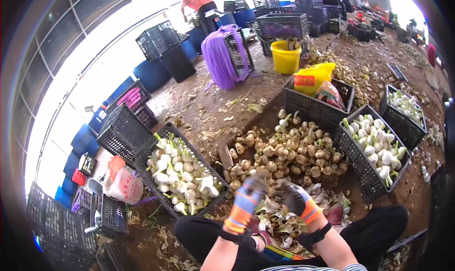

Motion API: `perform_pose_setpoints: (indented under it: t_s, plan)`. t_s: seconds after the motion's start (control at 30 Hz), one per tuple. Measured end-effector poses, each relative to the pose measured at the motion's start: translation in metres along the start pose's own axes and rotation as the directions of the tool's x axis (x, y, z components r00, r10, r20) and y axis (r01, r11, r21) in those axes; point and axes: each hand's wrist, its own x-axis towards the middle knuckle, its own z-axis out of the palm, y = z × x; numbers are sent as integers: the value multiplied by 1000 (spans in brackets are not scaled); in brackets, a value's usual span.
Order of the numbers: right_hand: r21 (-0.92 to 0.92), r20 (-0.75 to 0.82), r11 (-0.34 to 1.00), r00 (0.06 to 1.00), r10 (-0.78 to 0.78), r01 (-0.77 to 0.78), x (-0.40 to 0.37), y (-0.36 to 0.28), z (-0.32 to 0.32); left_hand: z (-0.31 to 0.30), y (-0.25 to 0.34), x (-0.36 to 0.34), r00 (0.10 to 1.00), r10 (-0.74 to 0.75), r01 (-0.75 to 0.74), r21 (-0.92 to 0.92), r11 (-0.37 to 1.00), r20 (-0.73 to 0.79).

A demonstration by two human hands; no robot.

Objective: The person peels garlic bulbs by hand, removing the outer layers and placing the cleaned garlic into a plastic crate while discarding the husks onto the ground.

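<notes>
My left hand [246, 200], in a blue, orange and grey glove, reaches to the near edge of a heap of brown, dirty bulbs [284, 152] on the ground. Close beside it is my right hand [295, 199], in a black glove with an orange cuff; their fingertips nearly meet. Blur hides what either hand holds. Below my hands lies a litter of pale trimmings and leaves [279, 216], between my knees. A black crate [196, 153] of cleaned white bulbs stands to the left, and another black crate [350, 157] of white bulbs to the right.
Behind the heap stands a crate [313, 107] with a yellow bag [313, 76]. Farther back are a yellow bucket [286, 57], a purple-wrapped crate [222, 58], stacked black crates, blue barrels [151, 74] and a bending person in an orange shirt [196, 3]. A white bag [124, 183] lies left.
</notes>
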Motion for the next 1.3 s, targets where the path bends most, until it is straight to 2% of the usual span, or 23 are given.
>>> perform_pose_setpoints:
  t_s: [0.03,0.07,0.13,0.17,0.2,0.27,0.3,0.37,0.47,0.53,0.6,0.7,0.87,0.97,1.03,1.07,1.1,1.13,1.17,1.2,1.23,1.27,1.3]
  plan:
    - [89,30,995,998,46,-49,9,16,-9,22,-15,-8,996,-59,69,-153,986,70]
    - [-174,185,985,982,40,-8,-12,-3,48,26,-39,-14,993,-13,20,-58,998,118]
    - [-104,325,994,944,48,-15,-23,3,47,42,-14,-25,992,-122,123,-52,991,24]
    - [-70,276,997,960,37,-18,-31,3,58,40,-19,-24,997,-78,76,75,994,29]
    - [-33,234,999,972,30,-23,-38,2,68,43,-16,-27,999,-45,42,89,995,26]
    - [58,99,995,992,78,-84,-30,35,24,49,-14,-25,998,33,-35,39,999,56]
    - [85,233,991,969,82,-104,-43,7,70,48,-10,-24,996,15,-21,62,998,88]
    - [157,260,977,960,100,-145,-41,11,63,42,-9,-19,990,-26,15,78,997,137]
    - [180,336,977,940,49,-116,-37,7,74,30,1,-11,968,60,-123,254,959,243]
    - [188,358,977,933,27,-100,-33,9,79,30,11,-2,937,205,-303,367,879,282]
    - [253,392,959,920,19,-127,-27,14,81,29,19,2,938,173,-298,446,844,299]
    - [265,363,956,931,23,-127,-18,18,76,37,17,1,980,109,-155,304,940,164]
    - [281,373,949,927,30,-143,0,17,72,29,-17,13,997,47,-65,299,952,65]
    - [381,383,899,922,58,-215,16,28,59,23,-31,29,993,103,-114,472,874,50]
    - [265,207,959,977,49,-104,43,43,33,3,-62,42,987,156,-150,577,803,39]
    - [13,442,1000,897,13,-20,62,26,23,-5,-72,50,977,208,-185,674,716,48]
    - [33,313,999,949,28,-40,76,16,18,-6,-66,56,986,28,84,627,775,-166]
    - [56,176,997,984,43,-54,90,7,14,-23,-81,62,981,146,-10,724,689,-125]
    - [-371,-141,920,972,-188,125,116,-2,-5,-24,-78,62,985,22,100,657,747,-174]
    - [-752,-306,647,805,-508,122,149,-14,-29,-25,-75,63,973,-103,208,582,786,-207]
    - [-852,-397,520,716,-575,-55,176,-28,-53,-36,-101,62,988,-59,146,725,673,-144]
    - [-888,-454,385,609,-650,-252,196,-43,-72,-29,-86,65,976,-193,200,757,621,-100]
    - [-895,-443,286,613,-654,-342,208,-54,-79,-25,-97,68,999,-6,33,746,665,-38]
